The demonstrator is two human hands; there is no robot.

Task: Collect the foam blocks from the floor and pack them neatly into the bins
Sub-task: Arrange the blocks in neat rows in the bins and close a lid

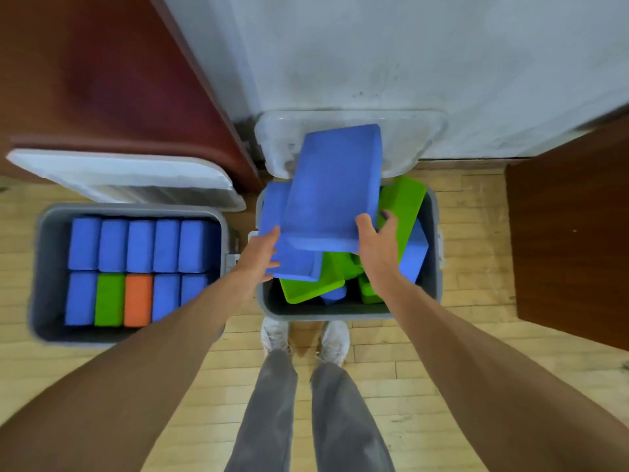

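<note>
We stand over the right bin (326,313), both arms reaching down into it. Our right hand (376,243) grips the near corner of the upper blue block (335,185), thumb on its top face and fingers tucked round its side. Our left hand (263,255) holds the lower blue block (292,267) by its near left edge, with the fingers curled under it. The two blocks overlap, the upper lying across the lower, and both sit above a loose jumble of green blocks (401,206) and other blue ones lying at odd angles inside this bin.

The left bin (44,267) already holds two tidy rows of blocks standing on edge, so we judge the collecting to be mostly done and the step in hand to be tidying the right bin. Next, we think, the two held blocks need separating and turning on edge. The tilted green ones below first need straightening or lifting out to make room for a row like those in the left bin
</note>
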